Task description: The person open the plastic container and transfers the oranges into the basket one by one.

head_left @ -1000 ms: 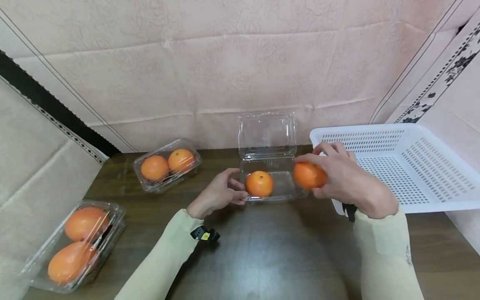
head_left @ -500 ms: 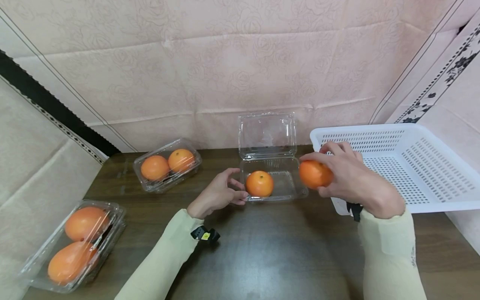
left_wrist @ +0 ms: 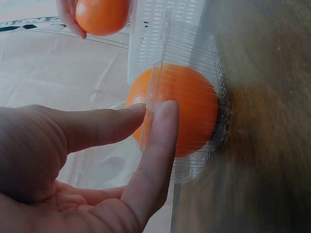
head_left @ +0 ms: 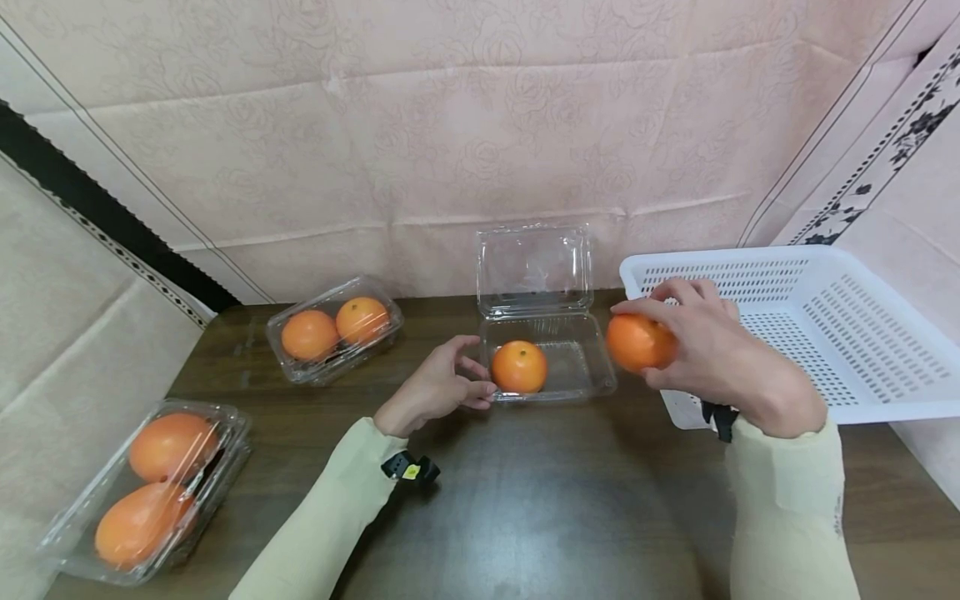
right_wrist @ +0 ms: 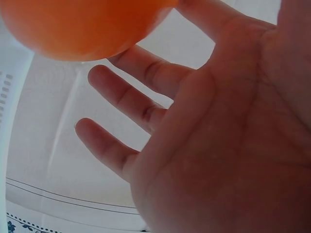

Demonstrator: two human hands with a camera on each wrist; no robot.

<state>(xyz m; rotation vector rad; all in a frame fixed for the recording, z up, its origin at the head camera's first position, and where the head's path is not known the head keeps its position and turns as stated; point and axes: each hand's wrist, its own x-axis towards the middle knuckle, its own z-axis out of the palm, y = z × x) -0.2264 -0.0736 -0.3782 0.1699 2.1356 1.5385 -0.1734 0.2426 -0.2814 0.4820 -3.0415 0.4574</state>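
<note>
An orange (head_left: 640, 343) is held up in my right hand (head_left: 712, 358), between thumb and fingers, beside the right side of a clear plastic clamshell container (head_left: 581, 364). In the right wrist view this orange (right_wrist: 87, 24) sits at the fingertips, with two other fingers stretched away from it. The container's lid (head_left: 534, 271) stands raised at the back. Inside the base, on the left, lies another orange (head_left: 519, 367). My left hand (head_left: 438, 385) pinches the container's front left rim; the left wrist view has the thumb and a finger (left_wrist: 160, 141) meeting at that rim.
To the left, two closed clear containers hold two oranges each: one at the back (head_left: 330, 371), one nearer (head_left: 217, 492). A white perforated basket (head_left: 885, 325) stands at the right, partly behind my right hand. Patterned cloth (head_left: 450, 150) hangs behind the dark wooden table (head_left: 510, 517).
My right hand has moved right with its orange, from over the container's right edge to outside it. The left hand and the container have stayed put.
</note>
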